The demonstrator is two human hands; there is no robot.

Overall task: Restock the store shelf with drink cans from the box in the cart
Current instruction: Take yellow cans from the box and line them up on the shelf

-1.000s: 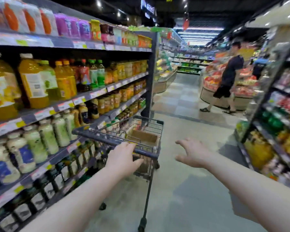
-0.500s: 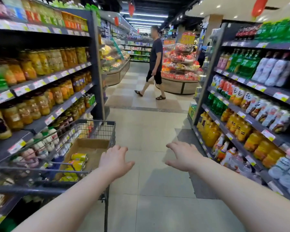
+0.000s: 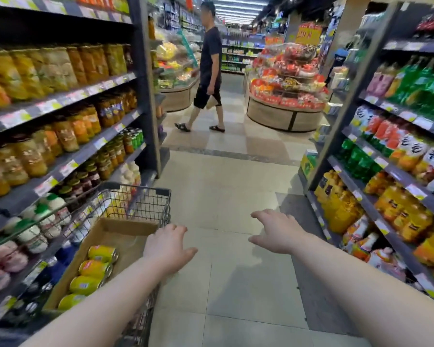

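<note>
Both grips released, holding nothing: left grip (image 3: 167, 246) fingers loose, over right rim of cart (image 3: 138, 190); right grip (image 3: 278, 231) spread above floor, 3 o'clock of left grip. Cans (image 3: 95, 269) lie on sides in box (image 3: 125, 227) inside cart, 8 o'clock of left grip. Likely full, heavyish, rigid, smooth, prone to roll. Best wrapped round mid-body, not ends. Shelf (image 3: 68, 169) at 9 o'clock.

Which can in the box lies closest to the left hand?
The far-end can of the row of four, just left of the left hand; the other three lie nearer the camera.
</note>
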